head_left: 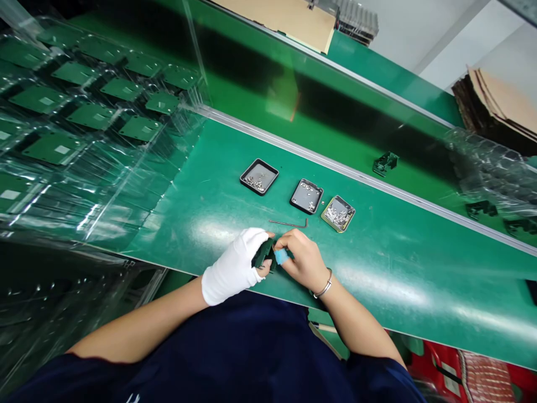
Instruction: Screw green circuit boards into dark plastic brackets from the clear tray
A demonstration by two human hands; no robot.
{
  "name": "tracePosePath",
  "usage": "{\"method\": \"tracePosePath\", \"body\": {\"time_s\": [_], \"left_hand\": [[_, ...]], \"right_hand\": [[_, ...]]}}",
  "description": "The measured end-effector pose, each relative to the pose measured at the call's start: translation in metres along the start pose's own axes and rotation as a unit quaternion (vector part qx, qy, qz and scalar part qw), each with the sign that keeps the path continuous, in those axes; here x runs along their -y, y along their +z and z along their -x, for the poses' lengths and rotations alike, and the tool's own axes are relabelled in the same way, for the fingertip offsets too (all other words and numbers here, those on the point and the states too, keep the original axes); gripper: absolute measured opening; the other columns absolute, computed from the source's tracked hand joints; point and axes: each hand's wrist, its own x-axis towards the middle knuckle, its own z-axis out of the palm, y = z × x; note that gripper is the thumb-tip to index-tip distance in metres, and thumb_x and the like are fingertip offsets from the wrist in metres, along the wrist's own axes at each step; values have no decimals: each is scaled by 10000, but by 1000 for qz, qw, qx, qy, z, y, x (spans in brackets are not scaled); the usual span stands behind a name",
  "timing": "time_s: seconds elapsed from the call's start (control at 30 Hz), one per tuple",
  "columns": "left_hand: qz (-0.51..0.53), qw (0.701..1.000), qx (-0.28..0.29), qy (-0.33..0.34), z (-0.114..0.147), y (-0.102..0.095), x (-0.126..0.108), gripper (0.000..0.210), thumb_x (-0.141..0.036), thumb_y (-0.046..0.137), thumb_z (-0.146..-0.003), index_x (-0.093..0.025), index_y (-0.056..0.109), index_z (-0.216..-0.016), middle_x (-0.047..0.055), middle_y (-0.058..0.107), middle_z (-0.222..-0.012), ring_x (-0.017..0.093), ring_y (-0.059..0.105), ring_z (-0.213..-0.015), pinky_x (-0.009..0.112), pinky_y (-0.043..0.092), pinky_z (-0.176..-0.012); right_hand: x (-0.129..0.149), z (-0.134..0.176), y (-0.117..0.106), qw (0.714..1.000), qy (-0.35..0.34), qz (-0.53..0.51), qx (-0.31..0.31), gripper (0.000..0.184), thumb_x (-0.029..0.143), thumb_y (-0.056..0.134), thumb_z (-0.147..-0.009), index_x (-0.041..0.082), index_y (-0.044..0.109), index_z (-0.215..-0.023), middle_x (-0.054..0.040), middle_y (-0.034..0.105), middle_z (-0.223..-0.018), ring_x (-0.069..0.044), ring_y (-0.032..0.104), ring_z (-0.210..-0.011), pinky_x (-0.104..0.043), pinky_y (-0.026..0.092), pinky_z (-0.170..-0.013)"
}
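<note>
My left hand (235, 262), in a white glove with bare fingertips, grips a small dark green part (262, 254) near the table's front edge. Fingers of my right hand (302, 258) are pinched together against the part's right side, and what lies between them is hidden. Blue tape (281, 256) wraps one of its digits. Just beyond both hands lies a thin L-shaped hex key (289, 224). Farther back are three shallow trays with small shiny metal pieces: a left tray (272, 166), a middle tray (298, 206) and a yellowish-edged right tray (339, 228).
Clear plastic blister trays (90, 140) holding green plates are stacked at the left. A raised metal rail (293, 146) runs behind the small trays. Beyond it stand a dark green part (385, 163) and more at the right. Cardboard sheets (503, 106) are piled at far right.
</note>
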Motion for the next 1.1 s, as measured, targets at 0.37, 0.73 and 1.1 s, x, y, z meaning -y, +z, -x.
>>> {"method": "tracePosePath", "body": {"time_s": [0.37,0.73,1.1], "left_hand": [[18,999,15,-34,0,-2,-5,362,-322,583,-767,-177,493,-1087,95,573,-1000,254,597,-929,401,510,-821],[-21,1000,19,2,1,-5,-4,431,-295,586,-747,-160,495,-1147,134,578,-1058,295,593,-1000,439,506,-855],[1,1000,-8,-7,-15,-3,-8,254,-168,468,-826,-197,576,-1054,91,667,-1069,241,619,-1066,401,495,-935]], "right_hand": [[3,0,0,999,15,-38,3,110,144,463,-839,220,538,-867,-41,583,-840,-163,555,-769,-274,483,-669],[3,-1,2,998,26,-45,-31,123,119,455,-825,215,520,-865,-36,543,-813,-163,530,-729,-280,470,-664],[9,-1,5,994,39,-49,-88,73,158,493,-836,223,525,-828,-34,568,-821,-160,556,-755,-271,472,-645]]}}
